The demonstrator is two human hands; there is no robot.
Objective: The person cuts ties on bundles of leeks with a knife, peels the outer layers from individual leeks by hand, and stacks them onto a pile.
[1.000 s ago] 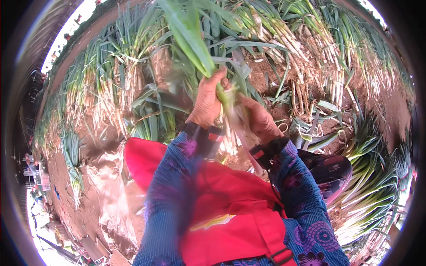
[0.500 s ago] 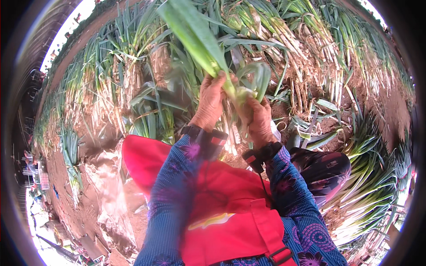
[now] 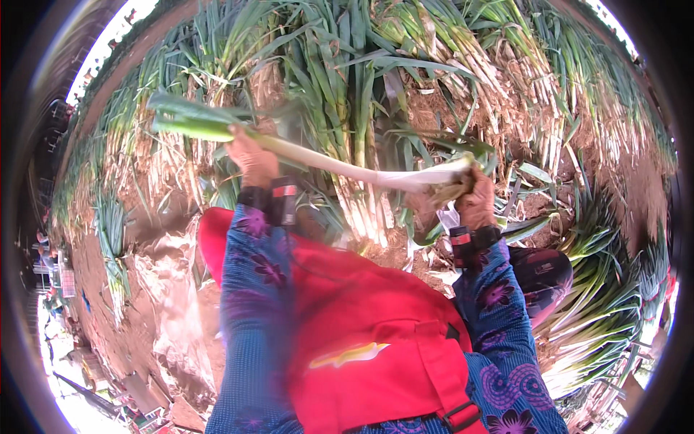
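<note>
A leek stretches across in front of me, its green leaves to the left and its white stalk to the right. My left hand is closed round it where the green meets the white. At the right end, my right hand is closed on loose outer leaves that hang down by the stalk; its fingertips are partly hidden. Below and behind the stalk, a bundle of leeks lies with its white ends toward me.
Long rows of leeks cover the soil at the far side. Another pile of leeks lies to my right. Stripped leaves litter the ground by my right knee. At left are a pale plastic sheet and a small leek bunch.
My hands have moved apart, left hand leftward and right hand rightward. The leek has swung from pointing away to lying crosswise, and its outer leaves are pulled down toward the right end.
</note>
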